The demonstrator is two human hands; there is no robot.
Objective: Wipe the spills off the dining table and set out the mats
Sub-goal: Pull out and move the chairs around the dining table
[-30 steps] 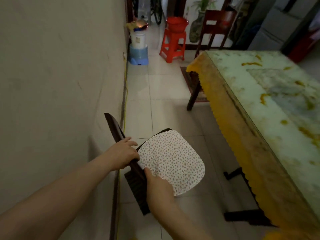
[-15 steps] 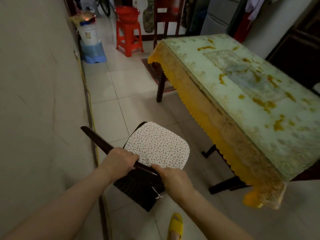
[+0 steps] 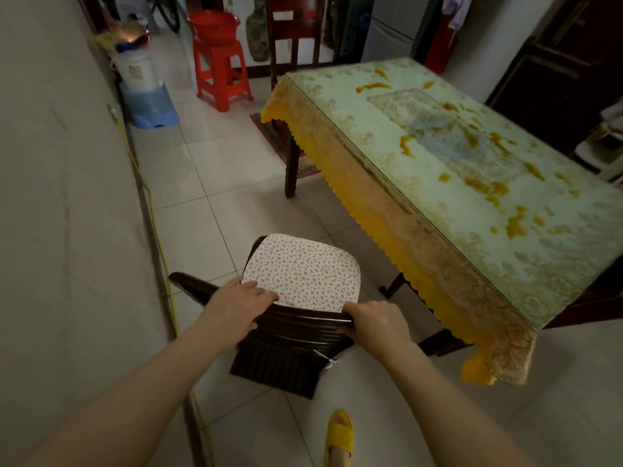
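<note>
Head view: left hand and right hand grip 1 dark ribbed chair; 1 rounded floral cushion at 12 o'clock.

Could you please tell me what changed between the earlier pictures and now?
The chair has been swung away from the wall, so its back faces the person. The right hand slid along the top rail, away from the left hand; both grip it. The cushion stays on the seat, the spills on the table.

Dining table: glass-topped, orange spills scattered across.
</note>
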